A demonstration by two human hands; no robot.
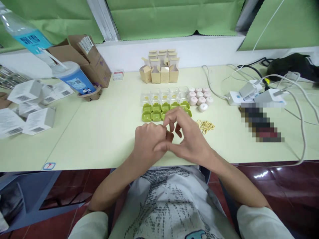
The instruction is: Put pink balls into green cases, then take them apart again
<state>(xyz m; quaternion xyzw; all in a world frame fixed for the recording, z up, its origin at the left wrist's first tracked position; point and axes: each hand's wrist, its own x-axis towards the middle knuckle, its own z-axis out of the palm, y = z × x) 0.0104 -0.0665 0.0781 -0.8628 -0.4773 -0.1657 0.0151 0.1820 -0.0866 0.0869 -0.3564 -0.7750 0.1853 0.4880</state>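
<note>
My left hand (pixel 149 141) is closed in a fist over the table's front part, knuckles up. Whatever it may hold is hidden from me. My right hand (pixel 190 139) reaches over from the right, its fingers curved and apart from the thumb. Its thumb and index finger touch the left fist, and no object shows between them. Just beyond the hands lie green flower-edged cups (pixel 157 116) in two rows, partly covered by my right hand. A small pile of yellowish rings (pixel 206 126) is right of my right hand. White and pale pink round pieces (pixel 199 100) stand behind it.
Clear plastic covers (pixel 164 96) line up behind the cups, with open cream boxes (pixel 160 74) at the wall. White boxes (pixel 38 121), a carton (pixel 96 66), a blue cup (pixel 78 81) and a bottle (pixel 27 36) stand left. A power strip (pixel 235 98) with cables lies right.
</note>
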